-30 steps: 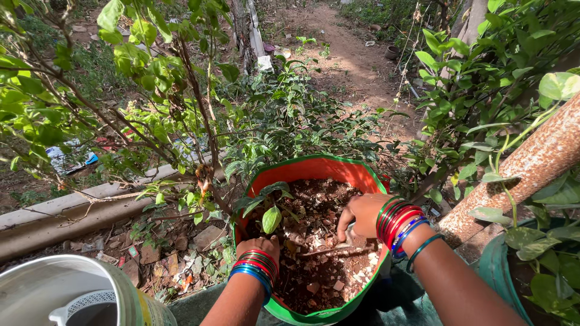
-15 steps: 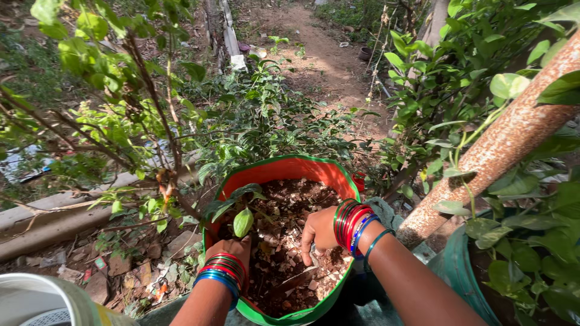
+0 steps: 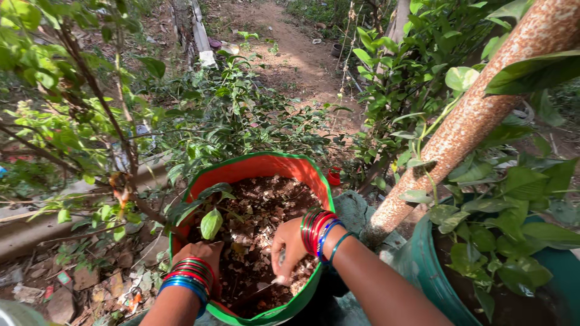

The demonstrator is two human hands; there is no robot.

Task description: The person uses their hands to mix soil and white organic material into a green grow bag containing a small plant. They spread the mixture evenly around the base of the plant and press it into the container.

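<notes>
Shifted leftward and nearer since the earlier frames, the grow bag (image 3: 260, 166) now sits at lower centre, and your right hand (image 3: 289, 247) has drawn in toward its near rim. That hand is curled over a thin tool (image 3: 261, 287) whose tip lies in the soil (image 3: 266, 208); the grip itself is partly hidden, so how tightly it closes cannot be told. Your left hand (image 3: 202, 252) rests on the bag's left rim, fingers folded over it, beside a small seedling (image 3: 211, 222). Bare ground with rubble (image 3: 90, 284) lies left of the bag, bounded by a concrete kerb (image 3: 36, 226). A rusty slanted pole (image 3: 477, 115) and a green pot (image 3: 423, 265) crowd the right side. Shrub branches (image 3: 103, 102) overhang the left. Open room shows only on the dirt path (image 3: 302, 60) beyond.
</notes>
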